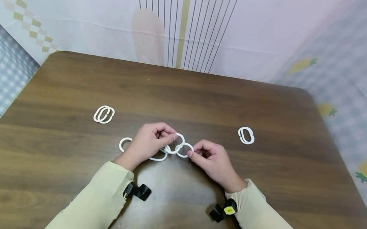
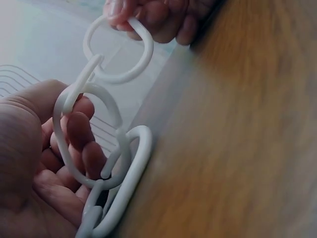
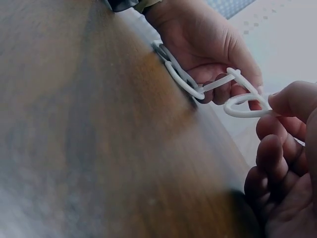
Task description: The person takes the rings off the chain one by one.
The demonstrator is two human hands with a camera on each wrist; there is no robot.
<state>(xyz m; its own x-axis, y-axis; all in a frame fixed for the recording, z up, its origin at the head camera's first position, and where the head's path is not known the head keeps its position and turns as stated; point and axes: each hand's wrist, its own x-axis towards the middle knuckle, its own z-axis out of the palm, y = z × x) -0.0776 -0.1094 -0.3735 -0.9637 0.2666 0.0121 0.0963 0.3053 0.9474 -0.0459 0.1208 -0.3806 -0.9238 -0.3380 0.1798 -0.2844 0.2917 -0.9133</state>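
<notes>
Near the middle of the table, both hands hold a chain of white plastic shower curtain rings. My left hand point(image 1: 149, 142) pinches one ring point(image 1: 183, 139) between thumb and index finger. My right hand point(image 1: 213, 160) pinches the end ring point(image 1: 183, 156) by its right side, thumb against fingers. These rings hook together between the two hands. In the left wrist view, the end ring point(image 2: 144, 58) hangs from the right fingertips. More linked rings point(image 1: 158, 159) run beneath my left hand, partly hidden by it, and another ring point(image 1: 120, 144) shows left of that wrist.
Two overlapping white rings point(image 1: 95, 115) lie at the left of the brown wooden table point(image 1: 184, 97). Another overlapping pair point(image 1: 253, 139) lies at the right. A printed cloth point(image 1: 250, 36) hangs behind the far edge. Black wrist cameras sit under both sleeves.
</notes>
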